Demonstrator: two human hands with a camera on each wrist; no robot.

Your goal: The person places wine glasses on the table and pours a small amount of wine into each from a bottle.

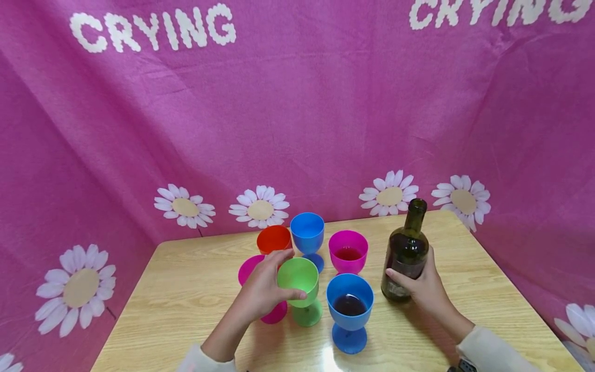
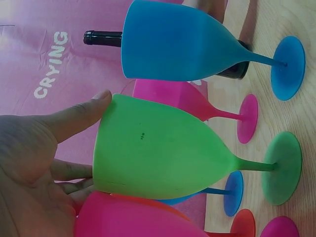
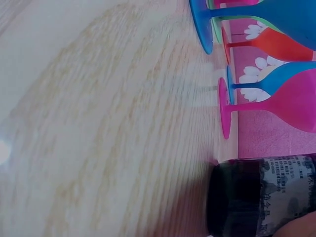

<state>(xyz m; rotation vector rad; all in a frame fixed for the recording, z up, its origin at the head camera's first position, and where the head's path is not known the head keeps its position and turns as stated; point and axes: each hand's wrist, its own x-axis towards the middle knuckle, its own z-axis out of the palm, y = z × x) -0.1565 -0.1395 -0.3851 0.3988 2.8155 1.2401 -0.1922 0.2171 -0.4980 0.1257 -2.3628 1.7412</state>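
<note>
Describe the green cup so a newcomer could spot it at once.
On the wooden table, find the bottle in the right hand. Left of it, past the front blue cup, is the green cup, with the left hand at its rim. No other cup is green.

Head view: creased magenta cloth spans 9 o'clock through 12 to 3, bearing white "CRYING" lettering between 10 and 11 and again near 2 (the latter cropped along the top). White daisies with tan centres sit lower, one large at 8. Pale wood-grain table, far corners rounded; bright glare near 6 o'clock.
</note>
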